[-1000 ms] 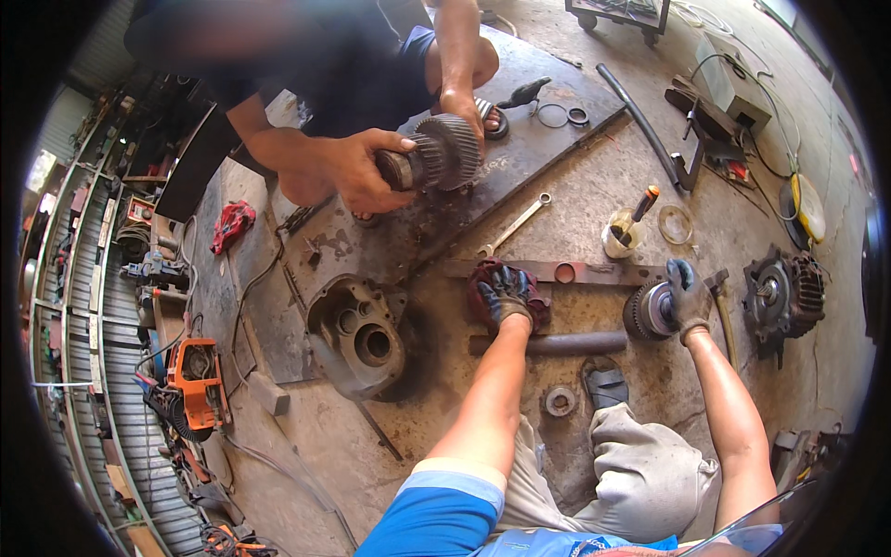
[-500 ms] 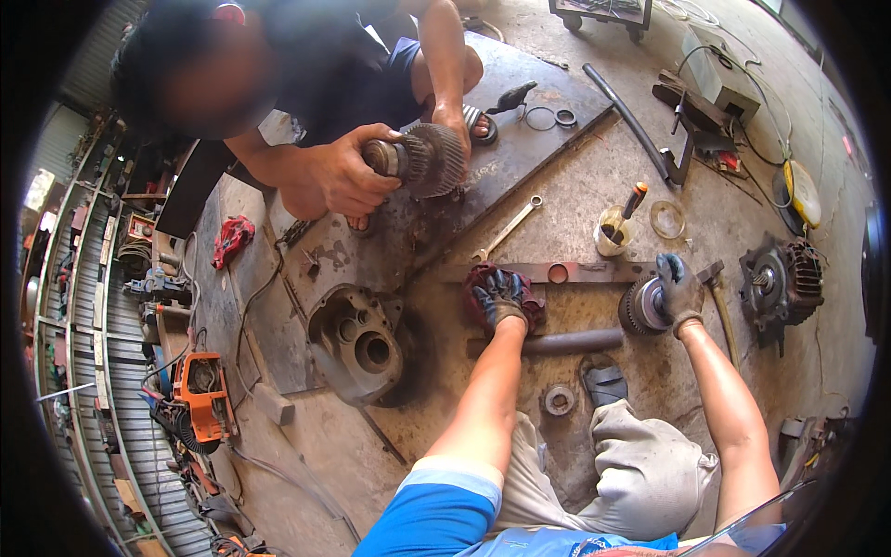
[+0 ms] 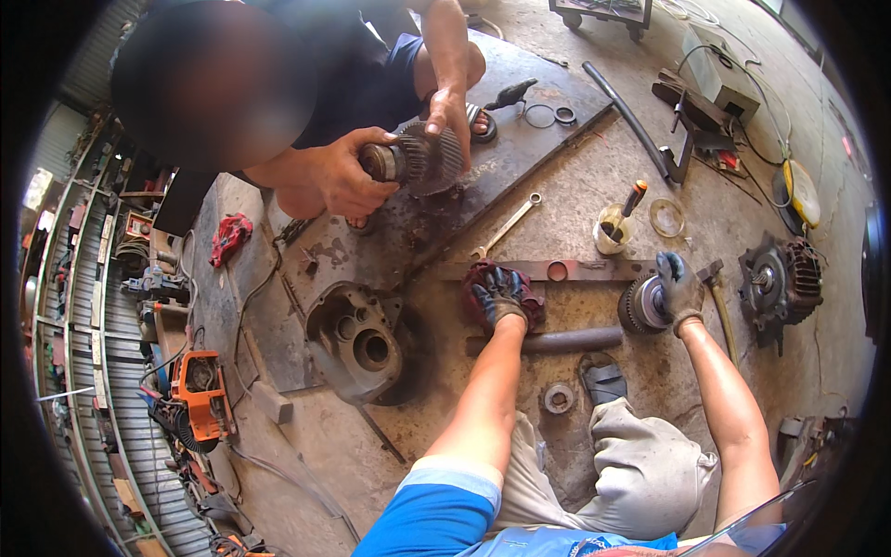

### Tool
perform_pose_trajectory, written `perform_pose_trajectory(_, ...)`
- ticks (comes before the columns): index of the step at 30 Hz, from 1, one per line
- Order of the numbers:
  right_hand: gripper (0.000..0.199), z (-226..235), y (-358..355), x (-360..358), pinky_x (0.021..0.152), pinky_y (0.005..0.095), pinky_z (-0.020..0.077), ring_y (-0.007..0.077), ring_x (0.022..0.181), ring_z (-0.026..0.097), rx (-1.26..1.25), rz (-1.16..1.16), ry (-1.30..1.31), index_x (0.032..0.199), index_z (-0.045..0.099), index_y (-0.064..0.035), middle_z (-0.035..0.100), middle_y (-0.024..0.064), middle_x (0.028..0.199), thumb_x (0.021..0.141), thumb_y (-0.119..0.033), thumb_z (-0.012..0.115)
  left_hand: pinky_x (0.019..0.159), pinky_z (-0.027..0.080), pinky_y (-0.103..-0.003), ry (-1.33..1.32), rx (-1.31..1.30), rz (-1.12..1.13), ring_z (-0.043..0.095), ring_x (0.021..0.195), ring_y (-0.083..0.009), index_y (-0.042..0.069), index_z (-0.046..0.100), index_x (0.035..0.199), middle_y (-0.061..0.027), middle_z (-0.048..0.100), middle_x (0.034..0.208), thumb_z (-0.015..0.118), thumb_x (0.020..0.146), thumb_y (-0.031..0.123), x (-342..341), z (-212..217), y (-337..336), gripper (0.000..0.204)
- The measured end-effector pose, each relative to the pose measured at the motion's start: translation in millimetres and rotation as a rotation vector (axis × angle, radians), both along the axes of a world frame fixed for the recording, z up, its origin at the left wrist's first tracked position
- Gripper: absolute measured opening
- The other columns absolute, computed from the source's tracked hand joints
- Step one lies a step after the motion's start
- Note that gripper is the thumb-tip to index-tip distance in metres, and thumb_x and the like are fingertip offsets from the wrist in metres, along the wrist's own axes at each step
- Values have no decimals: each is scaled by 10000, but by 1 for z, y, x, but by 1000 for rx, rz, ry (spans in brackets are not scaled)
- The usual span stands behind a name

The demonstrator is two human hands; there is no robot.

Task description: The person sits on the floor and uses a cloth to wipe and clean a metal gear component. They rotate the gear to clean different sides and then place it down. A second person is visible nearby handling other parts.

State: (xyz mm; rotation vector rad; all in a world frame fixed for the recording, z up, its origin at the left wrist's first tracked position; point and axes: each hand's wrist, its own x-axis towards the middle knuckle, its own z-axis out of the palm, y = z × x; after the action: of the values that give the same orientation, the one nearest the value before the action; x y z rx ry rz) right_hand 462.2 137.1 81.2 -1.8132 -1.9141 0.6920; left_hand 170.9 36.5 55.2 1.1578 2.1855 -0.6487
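While both arms reach out from the bottom of the picture over a dirty floor, the left hand (image 3: 498,297) in its dark glove lies flat. It presses down on a red rag (image 3: 483,277) that sits on a long rusty metal bar (image 3: 594,270). Its fingers are spread a little and bent over the rag, not closed into a fist. The left arm is nearly straight and points up the picture.

The right hand (image 3: 680,290) also wears a dark glove. Its arm bends at the elbow and comes in from the lower right. This hand is wrapped around the side of a round toothed gear (image 3: 642,305), which stands on its edge on the floor. The fingers curl over the top and the right side of the gear, so the gear sits just to the left of the palm. A grey pipe (image 3: 566,341) lies on the floor between the two hands, a bit nearer to the person. A hammer (image 3: 716,297) lies just to the right of the right hand.

Across the floor, another person holds a big toothed gear on a shaft (image 3: 415,161) with both bare hands, above a dark metal plate (image 3: 520,84). A grey gear case (image 3: 357,339) with round holes sits left of the left hand. A wrench (image 3: 506,226) lies beyond the bar, and a small cup with a brush (image 3: 613,230) stands near it.
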Motion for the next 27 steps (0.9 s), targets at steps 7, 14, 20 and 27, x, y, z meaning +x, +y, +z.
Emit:
perform_pose_trajectory(7,578,-15,3,6,860,378,523,309,987,720,-14,0,110,1194,671,-13,742,186,1036,965,-538,590,737,526,-384,465,560,-294,701,997,-206,242,775,1056,2,740,997,525,973,281,-2,-34,-18,266)
perform_pose_trajectory(14,596,-41,17,21,916,398,506,326,1078,694,9,98,114,1282,658,-74,708,192,1172,973,-574,559,872,449,-489,277,629,-18,574,1154,-230,190,728,1039,-57,637,1170,551,921,344,-16,-105,-12,263)
perform_pose_trajectory(20,554,-54,30,35,981,365,466,242,1147,654,-78,113,57,1321,641,-67,683,169,1267,1009,-513,537,1170,222,-589,113,164,-24,168,1540,-258,237,273,1588,-50,194,1664,346,1030,442,-12,-101,-4,599)
perform_pose_trajectory(27,568,-65,38,44,957,345,482,214,1112,672,-69,111,32,1386,612,-133,704,128,1242,1008,-544,506,1208,103,-634,57,224,-26,22,1559,-387,132,199,1615,-136,74,1694,402,1002,514,-7,-89,-14,750)
